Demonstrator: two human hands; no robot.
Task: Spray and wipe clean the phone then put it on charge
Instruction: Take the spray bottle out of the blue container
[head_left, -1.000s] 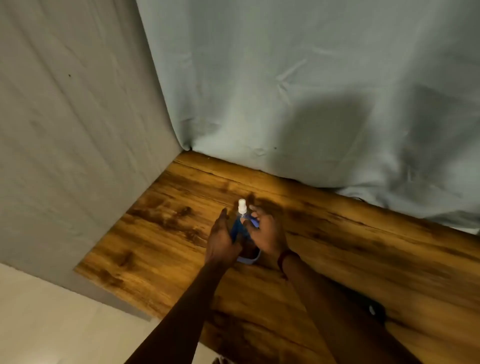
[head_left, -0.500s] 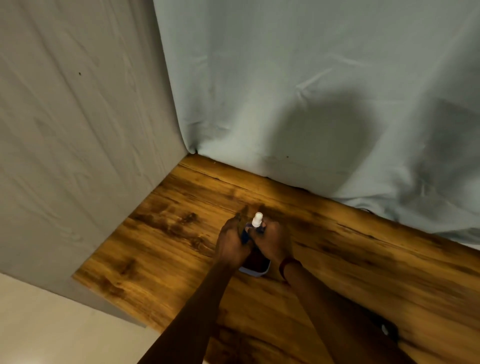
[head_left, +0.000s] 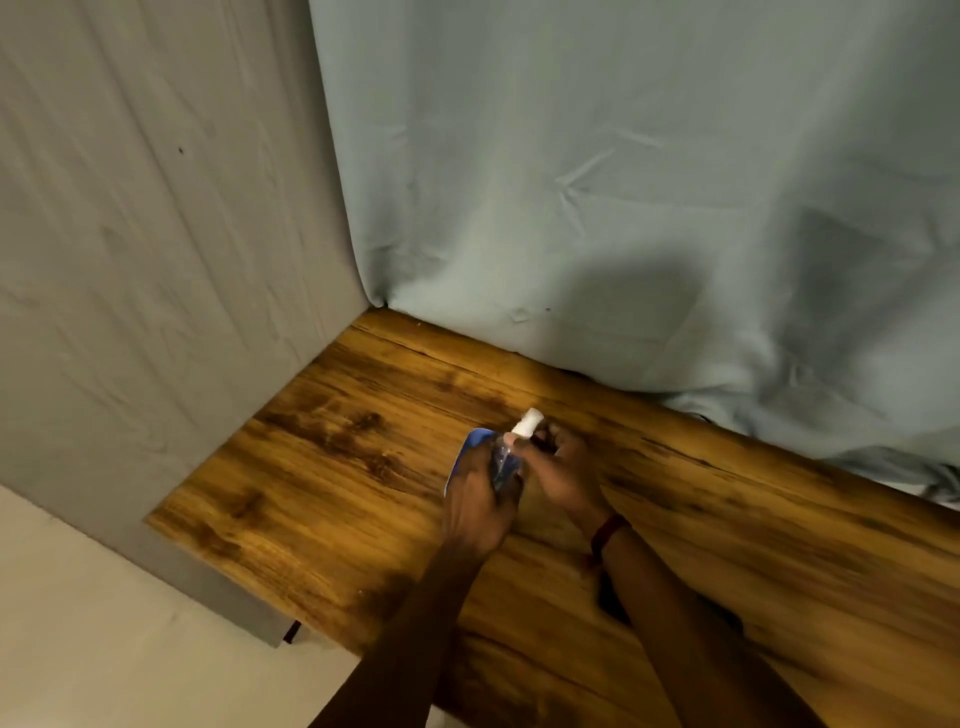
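Note:
A phone in a blue case (head_left: 469, 442) is held above the wooden table (head_left: 322, 467), gripped by my left hand (head_left: 478, 506), which covers most of it. A small clear spray bottle (head_left: 501, 462) with a white nozzle (head_left: 528, 421) sits tilted between my two hands, right against the phone. My right hand (head_left: 563, 470) curls its fingers round the bottle's top, just under the nozzle. Whether liquid is coming out cannot be seen.
A grey wall (head_left: 156, 260) stands on the left and a pale blue cloth (head_left: 623, 208) hangs behind the table. A dark object (head_left: 609, 597) lies on the table, mostly hidden under my right forearm. The table's front left edge drops to a pale floor (head_left: 104, 649).
The phone has tipped up so its blue edge shows at the left of my left hand. The bottle has tilted, its nozzle now leaning right. Both hands stay close together.

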